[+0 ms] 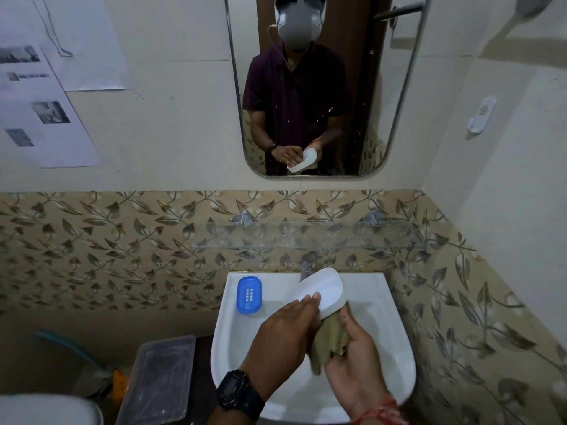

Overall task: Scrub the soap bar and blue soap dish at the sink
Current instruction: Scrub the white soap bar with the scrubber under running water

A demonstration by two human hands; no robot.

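Two hands over the sink [395, 342]: left hand [283, 335] gripping white dish lid [319, 289], right hand [357, 348] clutching olive cloth [328, 338] beneath it; scrubbing under way, blue soap dish [249, 295] on rim likely next.

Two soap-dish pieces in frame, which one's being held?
The white piece, held over the basin by the left hand, with a cloth in the right hand. The blue piece sits untouched on the sink's back-left rim.
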